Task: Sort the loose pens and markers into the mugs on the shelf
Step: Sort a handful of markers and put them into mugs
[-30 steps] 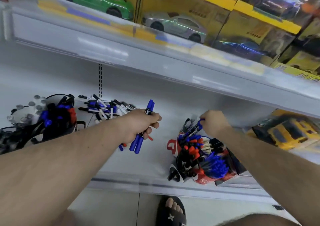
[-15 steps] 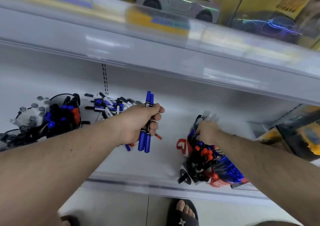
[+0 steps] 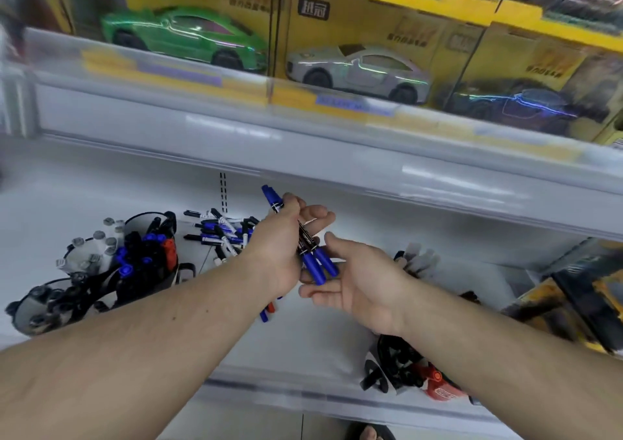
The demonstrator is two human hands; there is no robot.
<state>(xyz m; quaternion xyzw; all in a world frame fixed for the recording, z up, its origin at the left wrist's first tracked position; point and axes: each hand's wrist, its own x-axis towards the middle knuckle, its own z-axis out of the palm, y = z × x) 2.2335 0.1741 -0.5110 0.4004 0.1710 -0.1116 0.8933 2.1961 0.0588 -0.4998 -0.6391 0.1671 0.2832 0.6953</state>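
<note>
My left hand (image 3: 281, 252) grips a bundle of blue markers (image 3: 312, 259) above the white shelf (image 3: 303, 335); their caps stick out above and below the fist. My right hand (image 3: 357, 278) is held just right of it, fingers straight, fingertips under the lower caps. A loose pile of pens and markers (image 3: 220, 232) lies at the back of the shelf. Black mugs (image 3: 148, 254) full of markers stand at the left. Another group of filled mugs (image 3: 404, 369) sits at the right, partly hidden by my right forearm.
An upper shelf edge (image 3: 303, 143) overhangs the work area, with boxed toy cars (image 3: 357, 69) on it. A yellow toy box (image 3: 573, 305) lies at the right of the lower shelf. A sandalled foot (image 3: 371, 434) shows on the floor below.
My right hand left the right-hand mugs and came left to the marker bundle, now empty and open. My left hand tilted the bundle. The camera tipped upward.
</note>
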